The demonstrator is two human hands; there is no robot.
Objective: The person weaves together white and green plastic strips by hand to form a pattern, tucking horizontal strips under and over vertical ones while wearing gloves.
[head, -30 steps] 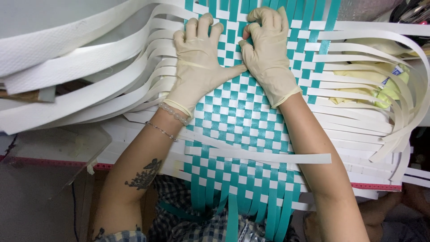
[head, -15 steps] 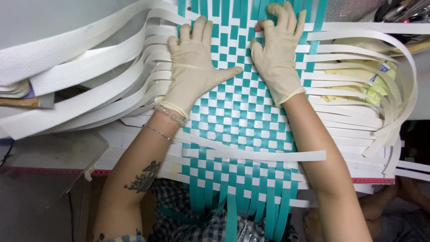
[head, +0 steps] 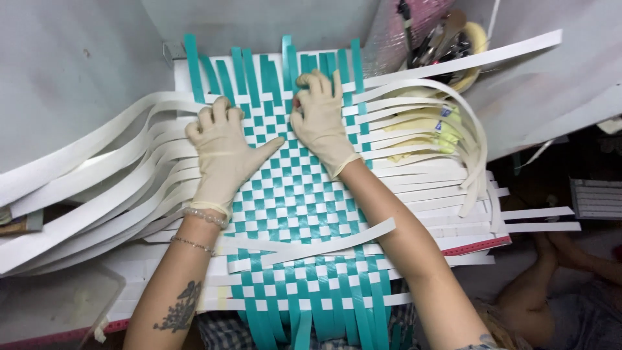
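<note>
Both hands lie flat on a woven mat (head: 295,201) of teal and white straps spread over the table (head: 466,249), and neither grips anything. The left hand (head: 223,152), in a pale glove, rests palm down with its fingers spread and its thumb stretched toward the middle, seemingly pinning the finished checkered part so that it cannot slide. The right hand (head: 321,120), gloved the same way, sits just beyond and beside it, its fingertips curled at the far edge of the weave, where the teal straps (head: 259,71) stand free; it looks to be pressing a row tight. Long white straps (head: 97,178) fan out to the left of the left hand and loop round to the right of the right hand, left loose, I'd judge, so they can be drawn across one at a time. One white strap (head: 311,246) lies slack over the mat near the wrists. Beyond the right hand a pinkish pot (head: 414,32) holds a cluster of tools, too jumbled to tell apart, with a yellow roll (head: 476,39) beside it. Yellowish gloves (head: 424,133) lie under the looped straps.
</note>
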